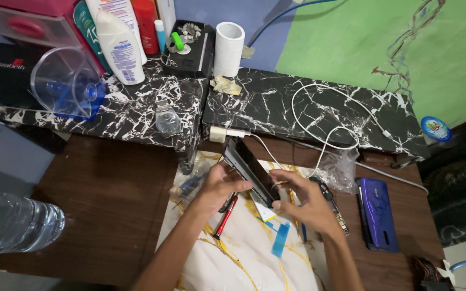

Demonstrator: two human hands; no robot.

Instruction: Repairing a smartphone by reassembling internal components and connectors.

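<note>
Both hands, left hand [219, 186] and right hand [303, 199], clamp the tilted dark phone [250, 171] between them above the white cloth [244, 253].

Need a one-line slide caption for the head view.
Both hands, left hand and right hand, hold a dark phone over a white cloth.

green wall [384, 37], dark wooden table [109, 205], black marble-patterned shelf [276, 102], grey floor [6, 156]
</note>
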